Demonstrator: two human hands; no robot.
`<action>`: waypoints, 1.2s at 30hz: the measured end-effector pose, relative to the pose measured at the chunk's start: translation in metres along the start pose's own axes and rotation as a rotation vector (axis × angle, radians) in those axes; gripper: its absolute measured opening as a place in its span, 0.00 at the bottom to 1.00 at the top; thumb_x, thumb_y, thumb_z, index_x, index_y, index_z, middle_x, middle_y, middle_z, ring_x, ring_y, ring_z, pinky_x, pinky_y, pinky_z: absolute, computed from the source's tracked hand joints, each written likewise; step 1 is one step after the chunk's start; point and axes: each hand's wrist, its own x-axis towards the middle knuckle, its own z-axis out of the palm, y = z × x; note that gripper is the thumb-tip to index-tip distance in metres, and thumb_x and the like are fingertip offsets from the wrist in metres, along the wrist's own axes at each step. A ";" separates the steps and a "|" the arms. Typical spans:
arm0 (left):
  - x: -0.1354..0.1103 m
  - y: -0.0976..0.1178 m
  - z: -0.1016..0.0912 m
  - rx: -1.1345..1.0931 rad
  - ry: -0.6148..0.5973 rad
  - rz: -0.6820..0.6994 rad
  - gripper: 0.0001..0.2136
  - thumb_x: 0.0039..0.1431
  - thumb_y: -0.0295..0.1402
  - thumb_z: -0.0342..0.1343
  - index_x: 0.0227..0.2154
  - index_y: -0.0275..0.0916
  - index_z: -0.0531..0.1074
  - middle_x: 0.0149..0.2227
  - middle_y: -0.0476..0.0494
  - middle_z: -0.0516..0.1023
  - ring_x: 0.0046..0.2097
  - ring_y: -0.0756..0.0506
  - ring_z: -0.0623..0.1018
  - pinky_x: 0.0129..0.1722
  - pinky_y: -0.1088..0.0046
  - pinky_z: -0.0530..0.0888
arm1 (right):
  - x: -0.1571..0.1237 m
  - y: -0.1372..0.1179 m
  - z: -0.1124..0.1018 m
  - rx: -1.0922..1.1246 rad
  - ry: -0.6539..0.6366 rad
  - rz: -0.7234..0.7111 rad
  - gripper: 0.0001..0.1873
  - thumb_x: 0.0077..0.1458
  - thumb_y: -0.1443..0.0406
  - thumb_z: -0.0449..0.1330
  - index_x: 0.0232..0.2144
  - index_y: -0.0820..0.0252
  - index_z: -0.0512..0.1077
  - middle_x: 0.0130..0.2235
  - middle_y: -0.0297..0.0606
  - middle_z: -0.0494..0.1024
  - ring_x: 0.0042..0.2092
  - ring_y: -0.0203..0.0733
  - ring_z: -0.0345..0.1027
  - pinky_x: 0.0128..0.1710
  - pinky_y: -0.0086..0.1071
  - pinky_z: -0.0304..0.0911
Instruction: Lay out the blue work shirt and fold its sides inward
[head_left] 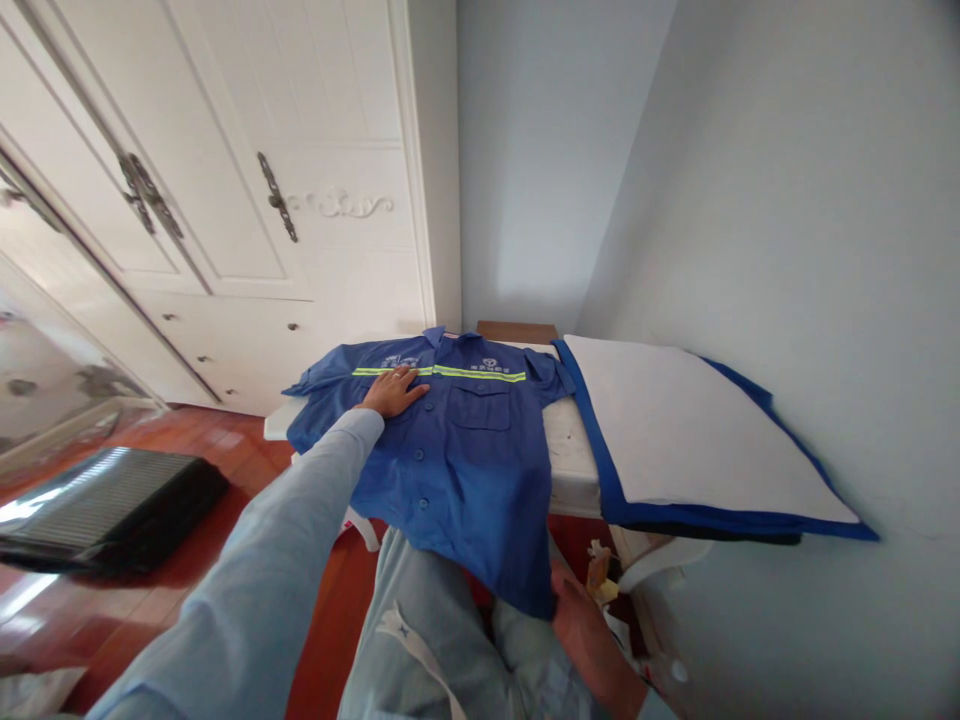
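Observation:
A blue work shirt (pixel 457 450) with a yellow-green reflective band across the chest lies front up on a white table (pixel 570 460), its lower hem hanging over the near edge. My left hand (pixel 394 392) rests flat on the shirt's chest, fingers stretched out, just below the band. My right hand (pixel 581 625) is low at the shirt's bottom right corner, touching the hem; its fingers are hidden behind the cloth.
A white board with blue edging (pixel 690 440) lies on the table's right side against the grey wall. A white wardrobe (pixel 247 200) stands at the back left. A black flat case (pixel 105 510) lies on the red wooden floor at left.

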 end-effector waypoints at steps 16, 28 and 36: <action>-0.001 0.001 -0.003 0.012 -0.001 0.012 0.34 0.67 0.55 0.37 0.66 0.36 0.60 0.69 0.34 0.59 0.69 0.36 0.58 0.67 0.58 0.55 | 0.025 -0.074 0.034 -0.044 0.099 -0.071 0.24 0.43 0.47 0.72 0.38 0.55 0.79 0.34 0.38 0.83 0.34 0.48 0.75 0.34 0.38 0.70; 0.000 -0.001 0.000 0.005 0.015 0.031 0.33 0.67 0.53 0.39 0.65 0.34 0.61 0.68 0.32 0.60 0.68 0.35 0.60 0.66 0.57 0.56 | 0.017 -0.070 -0.005 -0.350 0.090 -0.153 0.27 0.47 0.48 0.69 0.45 0.56 0.75 0.36 0.41 0.80 0.36 0.47 0.74 0.36 0.39 0.69; 0.000 -0.010 -0.001 0.007 -0.019 0.045 0.34 0.67 0.54 0.38 0.66 0.35 0.60 0.69 0.33 0.59 0.69 0.36 0.59 0.67 0.56 0.55 | 0.033 -0.174 0.026 -0.972 -0.165 -0.320 0.20 0.57 0.54 0.60 0.48 0.58 0.76 0.37 0.41 0.81 0.39 0.46 0.75 0.42 0.38 0.68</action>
